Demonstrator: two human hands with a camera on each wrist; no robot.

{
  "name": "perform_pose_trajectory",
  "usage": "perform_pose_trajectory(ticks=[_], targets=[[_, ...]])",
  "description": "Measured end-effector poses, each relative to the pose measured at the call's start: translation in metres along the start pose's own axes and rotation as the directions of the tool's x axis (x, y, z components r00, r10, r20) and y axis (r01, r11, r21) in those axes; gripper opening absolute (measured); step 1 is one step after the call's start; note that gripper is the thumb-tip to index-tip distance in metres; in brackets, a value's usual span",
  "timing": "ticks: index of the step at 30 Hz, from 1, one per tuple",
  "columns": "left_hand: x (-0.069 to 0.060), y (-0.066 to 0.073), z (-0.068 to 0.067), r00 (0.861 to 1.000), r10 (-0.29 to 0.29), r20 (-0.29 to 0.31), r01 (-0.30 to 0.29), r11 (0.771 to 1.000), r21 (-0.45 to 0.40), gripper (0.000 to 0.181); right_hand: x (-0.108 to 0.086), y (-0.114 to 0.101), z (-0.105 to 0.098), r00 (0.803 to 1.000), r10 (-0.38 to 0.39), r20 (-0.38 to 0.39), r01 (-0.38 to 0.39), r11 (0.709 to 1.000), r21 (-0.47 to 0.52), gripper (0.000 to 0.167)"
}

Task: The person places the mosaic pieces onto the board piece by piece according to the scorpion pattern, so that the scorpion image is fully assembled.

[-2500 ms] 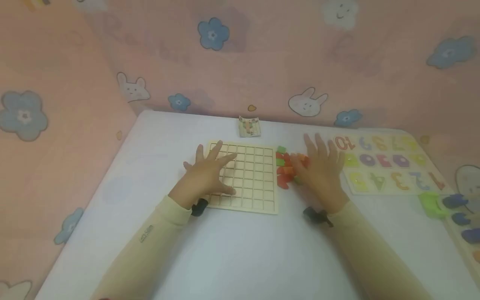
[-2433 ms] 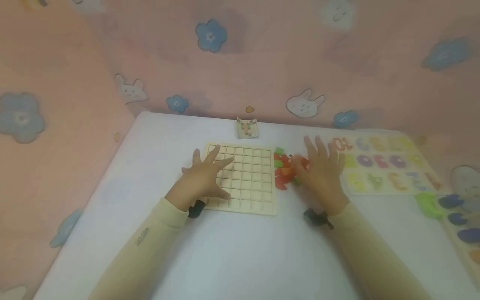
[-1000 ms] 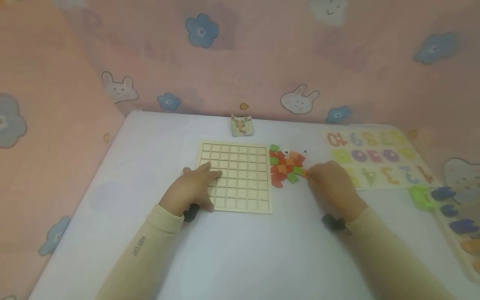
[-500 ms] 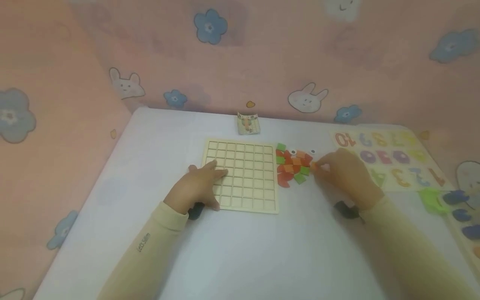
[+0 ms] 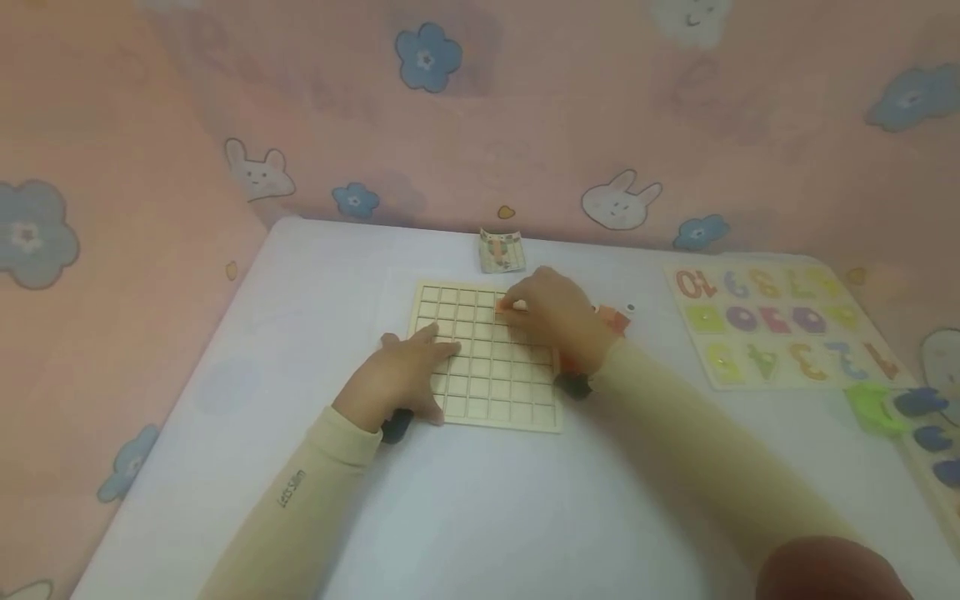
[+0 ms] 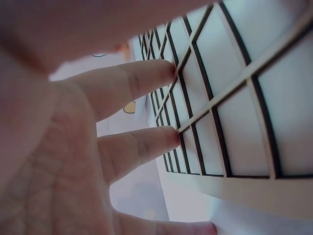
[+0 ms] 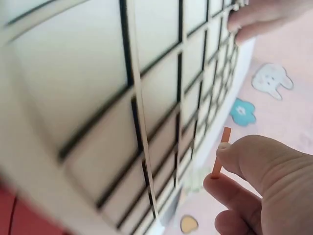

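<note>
Pink printed wall (image 5: 502, 125) backs a white worktop (image 5: 450, 517), grid board (image 5: 480, 387) lying flat on it. L hand (image 5: 397, 375) rests on board's L side, fingers spread, nothing gripped. R hand (image 5: 558, 312) pinches one orange tile (image 7: 218, 160) btwn thumb + finger near board's far side; contact unclear. Looks v. early: visible board's bare, loose tiles (image 5: 615, 318) just beside R edge, partly hidden, prob. all left to place.

The left sleeve (image 5: 288, 529) is long, close-fitting and pale beige, with small dark lettering (image 5: 291, 488) that seems to read "Lets Slim" along the forearm. The right sleeve (image 5: 705, 442) matches its colour. A compact black device (image 5: 396, 427) sits at each wrist, and both hands (image 5: 393, 375) are bare.
</note>
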State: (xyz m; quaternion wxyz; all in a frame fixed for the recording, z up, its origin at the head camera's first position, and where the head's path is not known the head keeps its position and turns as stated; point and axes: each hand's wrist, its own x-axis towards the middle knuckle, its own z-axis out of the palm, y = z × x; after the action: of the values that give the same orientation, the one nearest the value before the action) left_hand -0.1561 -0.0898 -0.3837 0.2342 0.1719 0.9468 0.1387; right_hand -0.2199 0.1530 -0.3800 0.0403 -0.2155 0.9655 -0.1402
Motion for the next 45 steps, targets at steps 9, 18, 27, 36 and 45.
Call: perform_pose_trajectory(ticks=[9, 18, 27, 36, 45], targets=[[0.0, -0.001, -0.001, 1.0, 0.023, -0.006, -0.023, 1.0, 0.017, 0.106, 0.016, -0.015, 0.022, 0.993, -0.108, -0.038, 0.105, 0.991, -0.077, 0.018], [-0.001, -0.002, -0.002, 0.999, 0.034, -0.011, -0.034, 0.998, 0.052, 0.105, 0.015, -0.014, 0.026, 0.985, -0.165, -0.059, 0.157, 0.981, -0.114, 0.017], [-0.001, 0.002, -0.004, 1.0, 0.029, -0.002, -0.029, 0.997, 0.074, 0.105, 0.011, -0.018, 0.022, 0.995, -0.082, 0.063, 0.089, 0.988, -0.124, 0.023], [-0.002, 0.002, -0.005, 1.0, 0.011, 0.003, -0.011, 0.999, 0.043, 0.104, 0.004, 0.008, 0.001, 0.995, 0.091, 0.031, -0.092, 0.995, 0.034, 0.033], [-0.002, 0.001, -0.004, 1.0, 0.021, -0.01, -0.02, 0.999, 0.051, 0.106, -0.046, 0.086, -0.028, 0.937, 0.349, 0.029, -0.35, 0.928, 0.13, 0.038]])
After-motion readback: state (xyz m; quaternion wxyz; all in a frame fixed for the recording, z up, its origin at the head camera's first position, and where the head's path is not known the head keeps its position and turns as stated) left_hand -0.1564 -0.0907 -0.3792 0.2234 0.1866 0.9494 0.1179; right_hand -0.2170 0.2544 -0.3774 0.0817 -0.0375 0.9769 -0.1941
